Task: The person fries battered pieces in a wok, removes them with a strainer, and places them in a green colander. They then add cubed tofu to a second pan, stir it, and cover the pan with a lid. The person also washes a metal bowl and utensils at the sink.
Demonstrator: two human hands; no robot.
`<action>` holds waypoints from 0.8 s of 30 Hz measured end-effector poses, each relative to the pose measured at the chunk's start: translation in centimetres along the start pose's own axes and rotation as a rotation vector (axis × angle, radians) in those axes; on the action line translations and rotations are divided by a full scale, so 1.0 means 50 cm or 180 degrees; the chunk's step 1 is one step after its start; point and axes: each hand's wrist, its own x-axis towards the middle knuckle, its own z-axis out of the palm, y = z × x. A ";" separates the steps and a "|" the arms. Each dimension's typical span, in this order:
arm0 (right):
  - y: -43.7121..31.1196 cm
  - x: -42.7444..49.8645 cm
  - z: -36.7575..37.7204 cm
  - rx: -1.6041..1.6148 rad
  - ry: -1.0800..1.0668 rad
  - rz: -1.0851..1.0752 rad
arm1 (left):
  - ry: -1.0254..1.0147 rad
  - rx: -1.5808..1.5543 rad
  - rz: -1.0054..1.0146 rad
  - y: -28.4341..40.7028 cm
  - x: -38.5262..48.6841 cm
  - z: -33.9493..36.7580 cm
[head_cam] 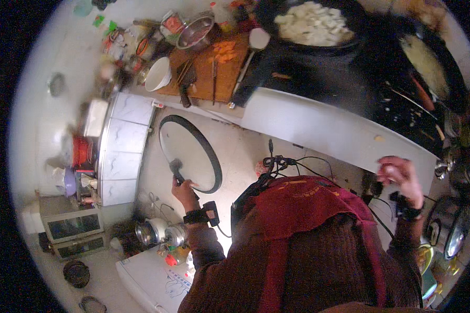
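Note:
In my left hand [186, 195] is the black knob of a round glass pot lid [188, 152] with a dark rim. The lid is tilted on edge over the floor, in front of the counter. On the other side, my right hand [401, 178] hovers before the white front edge of the stove [317, 111]. Its fingers are curled and blurred, so whether they hold anything is unclear. Up on the dark stovetop, a black wok [317, 47] contains white cubed food [313, 23]. Another dark pan [454, 74] with pale contents sits further right.
A wooden cutting board [203, 84] bears orange pieces [224, 51], a cleaver [186, 80] and chopsticks. Around it are a white bowl [158, 74], a metal basin [196, 33] and a ladle [258, 39]. Black cables [282, 161] hang at my waist; metal pots [152, 231] stand low left.

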 end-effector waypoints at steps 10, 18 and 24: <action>-0.036 0.595 0.759 -0.2790 -0.1230 -0.1680 | -0.0091 -0.0203 -0.0756 -0.232 0.291 -0.143; 0.021 0.807 0.996 -0.3200 -0.0213 -0.2186 | -0.0206 -0.0144 -0.1360 -0.323 0.358 -0.237; 0.147 0.923 0.849 -0.4701 0.1656 -0.1408 | -0.0504 -0.0209 -0.1695 -0.377 0.387 -0.238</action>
